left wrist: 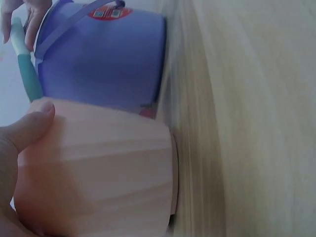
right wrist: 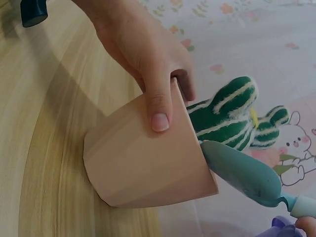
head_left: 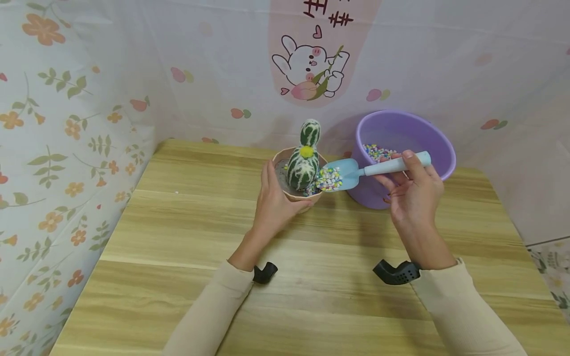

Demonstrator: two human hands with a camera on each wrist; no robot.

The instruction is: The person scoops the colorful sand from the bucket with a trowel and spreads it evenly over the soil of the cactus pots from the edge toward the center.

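Observation:
My left hand (head_left: 275, 202) grips the rim of a pale peach flower pot (right wrist: 143, 158), thumb on the outside and fingers round the far side. In the pot stands a fuzzy green cactus (head_left: 303, 170) with white stripes and a yellow flower, set in grey filling. My right hand (head_left: 416, 195) holds a light blue trowel (head_left: 352, 173) by its pale handle. Small multicoloured pebbles (head_left: 329, 178) lie on the trowel's blade, and its tip is over the pot's right rim. More pebbles lie inside the pot beside the cactus.
Right behind the trowel stands a purple bucket (head_left: 367, 193) with coloured pebbles (head_left: 376, 152) inside. Its handle (left wrist: 69, 34) shows in the left wrist view. The pot and bucket stand on a wooden table (head_left: 200, 207), backed by a printed cloth (head_left: 213, 64).

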